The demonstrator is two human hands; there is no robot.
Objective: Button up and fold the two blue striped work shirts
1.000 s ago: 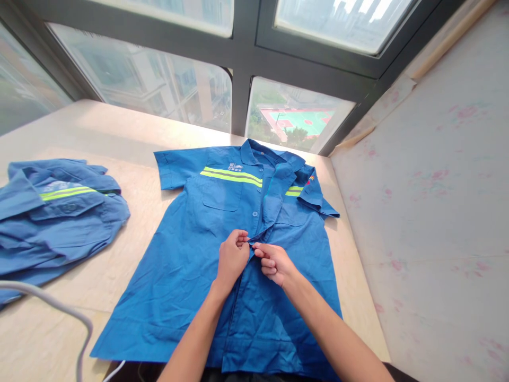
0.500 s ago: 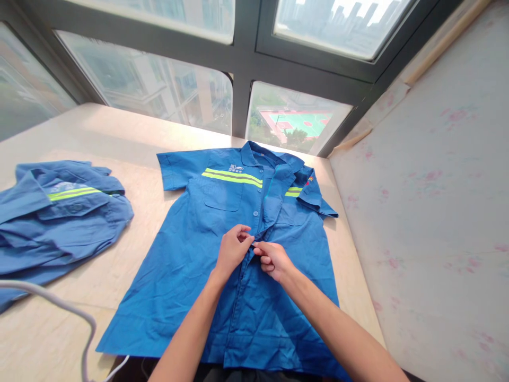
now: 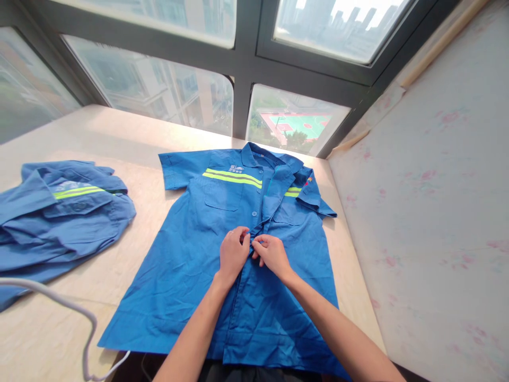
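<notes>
A blue short-sleeved work shirt (image 3: 186, 254) with yellow reflective stripes lies face up on the pale wooden table (image 3: 119, 138), collar toward the window. My left hand (image 3: 234, 253) and my right hand (image 3: 272, 254) meet at the middle of its front placket, both pinching the fabric edges at a button. Below my hands the front is closed; above them it lies open, with the right panel folded back.
A second blue shirt (image 3: 59, 212) with the same stripes lies crumpled at the table's left. A white cable (image 3: 75, 313) curves over the near left edge. Windows run along the far side. A floral-patterned wall (image 3: 429, 201) bounds the table on the right.
Both hands have shifted slightly up the placket and drawn closer together, the fingers still pinching the fabric. The view has moved a little; the shirts lie as before.
</notes>
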